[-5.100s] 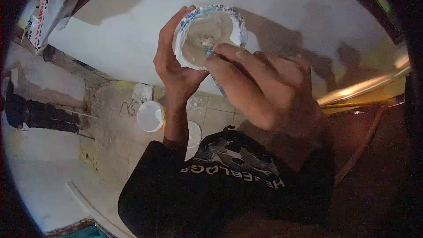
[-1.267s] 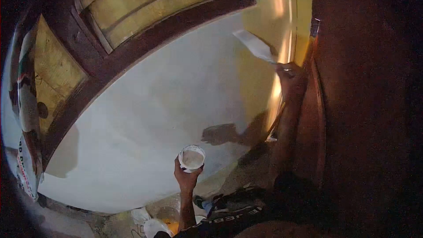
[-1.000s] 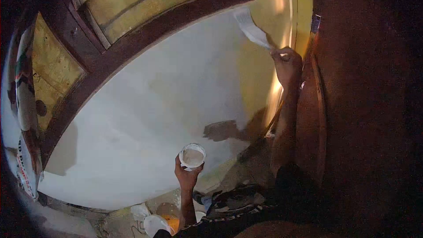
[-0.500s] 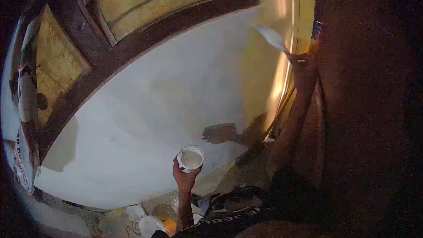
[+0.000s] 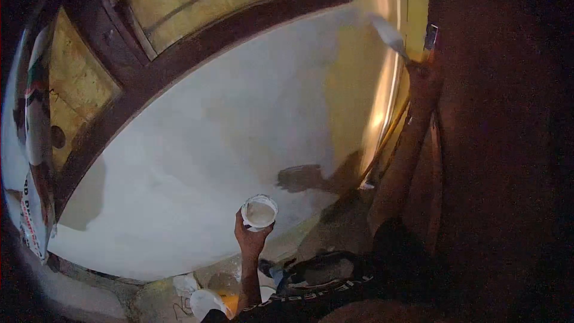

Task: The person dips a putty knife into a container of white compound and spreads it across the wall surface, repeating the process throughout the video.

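Low in the middle of the head view, my left hand (image 5: pixel 252 238) is closed around a small white cup (image 5: pixel 260 211). Pale paint fills part of the cup. At the upper right, my right hand (image 5: pixel 423 75) grips a paintbrush (image 5: pixel 390 34) whose white head points up and left, a little blurred. The brush is close to the top right edge of the white coat on the wall (image 5: pixel 197 143), by a yellow strip (image 5: pixel 347 84). Whether its bristles touch the surface, I cannot tell.
A dark wooden frame with yellowish panes (image 5: pixel 221 9) borders the wall above. A printed sheet or bag (image 5: pixel 33 203) hangs at the far left. White containers (image 5: pixel 206 304), one beside something orange, stand on the floor below. The right side is dark.
My right hand and the brush have shifted to the right, with the brush slightly higher. My left hand and the cup have hardly moved.
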Action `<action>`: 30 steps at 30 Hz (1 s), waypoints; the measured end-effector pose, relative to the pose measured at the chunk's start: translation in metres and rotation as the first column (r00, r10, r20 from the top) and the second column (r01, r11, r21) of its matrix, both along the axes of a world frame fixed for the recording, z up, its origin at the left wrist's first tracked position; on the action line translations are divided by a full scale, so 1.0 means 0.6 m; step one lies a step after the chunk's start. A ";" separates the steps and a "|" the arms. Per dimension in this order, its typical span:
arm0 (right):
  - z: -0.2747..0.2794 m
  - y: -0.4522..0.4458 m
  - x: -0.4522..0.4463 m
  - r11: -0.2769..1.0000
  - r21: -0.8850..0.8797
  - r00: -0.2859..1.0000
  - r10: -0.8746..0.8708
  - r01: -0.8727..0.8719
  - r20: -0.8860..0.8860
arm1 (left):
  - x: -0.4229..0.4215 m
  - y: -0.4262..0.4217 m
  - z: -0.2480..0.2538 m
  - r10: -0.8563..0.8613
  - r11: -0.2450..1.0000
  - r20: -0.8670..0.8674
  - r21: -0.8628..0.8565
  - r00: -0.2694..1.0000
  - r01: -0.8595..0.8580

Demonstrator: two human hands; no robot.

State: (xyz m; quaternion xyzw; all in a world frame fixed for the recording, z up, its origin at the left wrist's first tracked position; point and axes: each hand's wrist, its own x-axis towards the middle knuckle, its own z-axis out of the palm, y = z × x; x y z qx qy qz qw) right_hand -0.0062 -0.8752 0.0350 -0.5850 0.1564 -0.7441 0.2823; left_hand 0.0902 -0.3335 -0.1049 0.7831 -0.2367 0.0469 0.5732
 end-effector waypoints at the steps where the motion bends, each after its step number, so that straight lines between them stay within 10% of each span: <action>1: 0.043 0.049 0.003 0.991 0.131 0.992 0.037 -0.021 -0.121 | 0.001 -0.002 0.000 -0.017 1.000 -0.002 -0.010 1.000 0.017; 4: 0.063 0.136 0.037 0.970 0.219 0.902 -0.005 0.110 -0.432 | -0.017 -0.018 0.036 -0.191 0.859 -0.537 -0.496 0.821 -0.125; 5: 0.051 0.154 0.040 0.963 0.148 0.796 -0.093 0.224 -0.598 | -0.009 -0.012 0.023 -0.194 0.860 -0.538 -0.496 0.820 -0.122; 7: -0.053 0.148 0.050 0.912 0.249 0.707 -0.060 0.326 -0.705 | 0.010 0.002 -0.008 -0.020 1.000 -0.010 -0.010 1.000 0.020; 10: -0.241 0.141 0.038 0.872 0.246 0.720 -0.159 0.423 -0.675 | 0.013 0.006 -0.010 -0.040 0.999 -0.011 -0.008 0.999 0.040; 12: -0.292 0.094 -0.017 0.889 0.457 0.672 0.359 -0.034 -0.647 | 0.014 0.008 -0.011 -0.042 0.999 -0.030 -0.005 0.999 0.042; 22: 0.080 0.198 -0.024 0.979 0.201 0.967 0.090 -0.042 -0.240 | 0.015 0.001 -0.019 -0.020 1.000 -0.019 0.014 1.000 0.020; 26: -0.189 0.093 0.106 0.965 0.183 0.855 -0.071 0.190 -0.513 | 0.002 -0.004 0.003 -0.004 0.999 -0.044 0.040 0.999 0.006; 28: -0.286 0.046 0.064 0.477 0.875 0.619 0.713 -0.085 -0.328 | 0.005 -0.001 -0.021 0.050 0.998 -0.065 0.027 0.997 -0.049; 30: -0.424 0.073 0.086 0.928 0.316 0.651 0.116 0.198 -0.750 | 0.014 -0.001 -0.036 0.040 0.999 -0.062 -0.019 0.997 -0.042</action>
